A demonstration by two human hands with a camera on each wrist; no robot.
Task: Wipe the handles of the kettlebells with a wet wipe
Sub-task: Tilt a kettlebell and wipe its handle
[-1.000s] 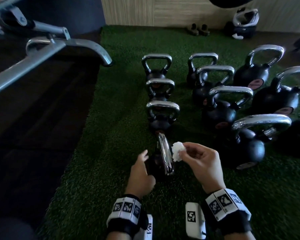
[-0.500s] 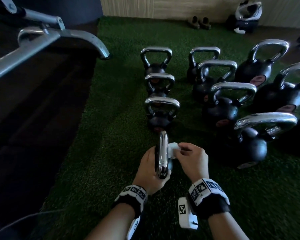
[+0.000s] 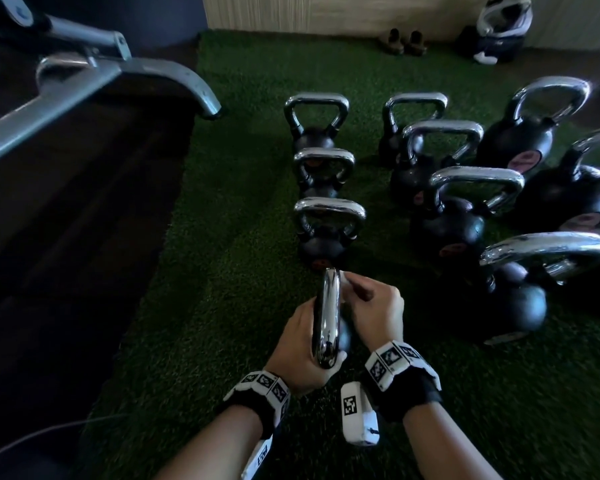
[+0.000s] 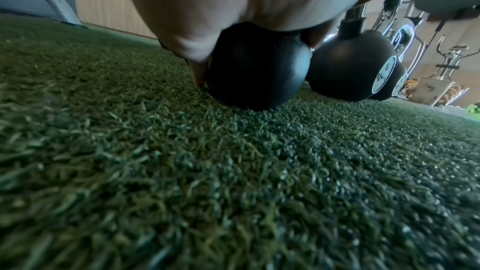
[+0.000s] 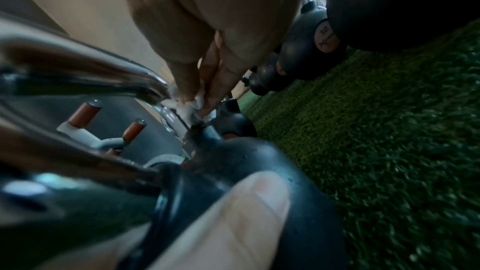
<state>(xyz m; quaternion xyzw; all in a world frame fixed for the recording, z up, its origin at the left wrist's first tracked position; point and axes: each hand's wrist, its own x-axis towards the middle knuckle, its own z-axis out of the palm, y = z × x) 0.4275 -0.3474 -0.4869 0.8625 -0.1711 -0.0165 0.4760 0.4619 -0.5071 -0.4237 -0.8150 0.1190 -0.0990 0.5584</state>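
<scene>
The nearest small black kettlebell (image 3: 340,337) stands on the green turf with its chrome handle (image 3: 328,317) turned edge-on to me. My left hand (image 3: 298,344) grips it from the left, thumb over the near side; the left wrist view shows the palm on top of the black ball (image 4: 257,69). My right hand (image 3: 368,303) pinches a crumpled white wet wipe (image 5: 187,106) against the far bend of the handle (image 5: 103,77). In the head view only a sliver of the wipe (image 3: 343,274) shows beside the handle's far end.
Three small kettlebells (image 3: 326,237) line up straight ahead. Several bigger ones (image 3: 513,299) crowd the right side. A grey metal bench frame (image 3: 118,71) reaches in at the top left over dark floor (image 3: 66,237). A bag (image 3: 503,26) sits by the back wall.
My left hand closed round the kettlebell, which it only hovered beside a second ago. The right hand brought the wipe onto the handle and slid it toward the far end.
</scene>
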